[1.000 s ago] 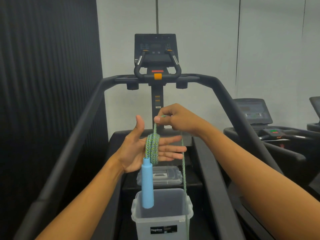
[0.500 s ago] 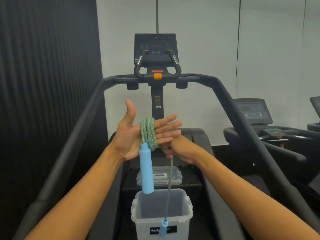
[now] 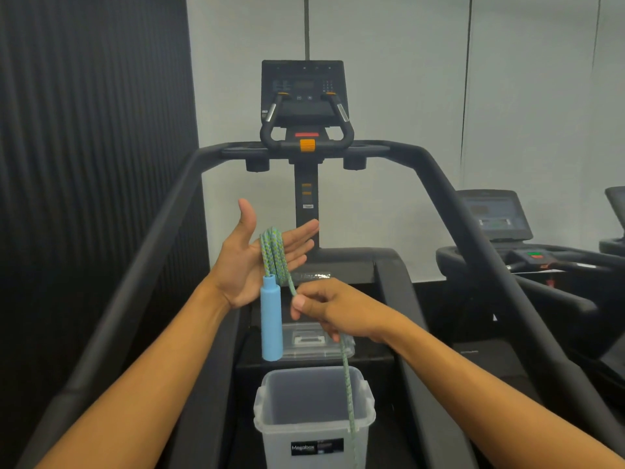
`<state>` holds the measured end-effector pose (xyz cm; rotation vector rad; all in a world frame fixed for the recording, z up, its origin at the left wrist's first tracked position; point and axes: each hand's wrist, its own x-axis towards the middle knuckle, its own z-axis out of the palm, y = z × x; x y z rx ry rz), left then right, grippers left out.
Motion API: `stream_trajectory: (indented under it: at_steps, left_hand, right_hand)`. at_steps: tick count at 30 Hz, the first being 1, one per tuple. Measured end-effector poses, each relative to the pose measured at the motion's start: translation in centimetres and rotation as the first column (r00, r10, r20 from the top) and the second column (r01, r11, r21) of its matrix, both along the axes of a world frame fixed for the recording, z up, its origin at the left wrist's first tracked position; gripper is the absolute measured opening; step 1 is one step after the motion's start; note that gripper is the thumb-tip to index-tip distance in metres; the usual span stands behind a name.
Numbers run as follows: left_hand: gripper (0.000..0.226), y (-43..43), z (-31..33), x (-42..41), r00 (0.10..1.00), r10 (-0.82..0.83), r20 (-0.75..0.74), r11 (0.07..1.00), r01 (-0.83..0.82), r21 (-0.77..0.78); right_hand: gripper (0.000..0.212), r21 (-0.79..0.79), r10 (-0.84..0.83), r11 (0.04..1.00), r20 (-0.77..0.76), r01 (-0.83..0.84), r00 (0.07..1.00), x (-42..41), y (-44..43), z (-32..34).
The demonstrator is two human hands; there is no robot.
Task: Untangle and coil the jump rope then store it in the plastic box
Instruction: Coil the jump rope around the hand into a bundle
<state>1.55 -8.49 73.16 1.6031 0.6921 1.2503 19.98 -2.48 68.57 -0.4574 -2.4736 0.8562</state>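
My left hand [image 3: 252, 262] is held up flat, palm facing right, fingers straight. Several loops of the green-blue braided jump rope [image 3: 272, 255] are wound around its fingers. One light blue handle [image 3: 271, 319] hangs down from the loops below the palm. My right hand [image 3: 333, 311] is below and right of the left, pinching the free rope length, which runs down from it over the open translucent plastic box [image 3: 314, 418] and out of the frame's bottom. The other handle is out of sight.
The box's clear lid [image 3: 318, 343] lies on the treadmill deck behind the box. Black treadmill side rails [image 3: 148, 265] run on both sides, with the console [image 3: 304, 96] ahead. Another treadmill [image 3: 527, 252] stands to the right.
My right hand has come from behind the left hand's fingers to below and in front of them, drawing the rope round for another loop. The free rope end has dropped lower, out of view.
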Motion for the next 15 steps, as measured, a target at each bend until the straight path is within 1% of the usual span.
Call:
stream_trajectory:
  at_steps: [4, 7, 9, 12, 15]
  left_hand:
    - [0.117, 0.4, -0.4, -0.4, 0.997, 0.081, -0.010, 0.997, -0.081, -0.017]
    - [0.112, 0.6, -1.0, -0.3, 0.998, 0.062, -0.004, 0.996, -0.062, -0.062]
    - [0.107, 0.5, -1.5, 0.4, 1.000, 0.022, -0.003, 0.996, -0.022, -0.087]
    - [0.097, 0.4, -2.1, 1.2, 0.997, 0.058, -0.045, 0.997, -0.060, -0.051]
    - [0.103, 0.4, -2.8, 1.4, 0.997, -0.022, -0.072, 0.997, 0.017, -0.078]
  right_hand:
    - [0.029, 0.114, 0.007, 0.993, 0.081, -0.016, 0.997, 0.5, -1.2, 1.4]
    - [0.029, 0.242, 0.025, 0.969, 0.097, -0.048, 0.995, 0.7, -2.2, 3.0]
    - [0.029, 0.278, 0.032, 0.959, 0.072, -0.051, 0.997, 0.8, -2.7, 4.4]
    - [0.026, 0.293, 0.044, 0.955, 0.006, -0.044, 0.999, 1.1, -2.9, 6.7]
    - [0.027, 0.342, -0.004, 0.939, -0.057, 0.023, 0.998, 1.4, -2.7, 9.1]
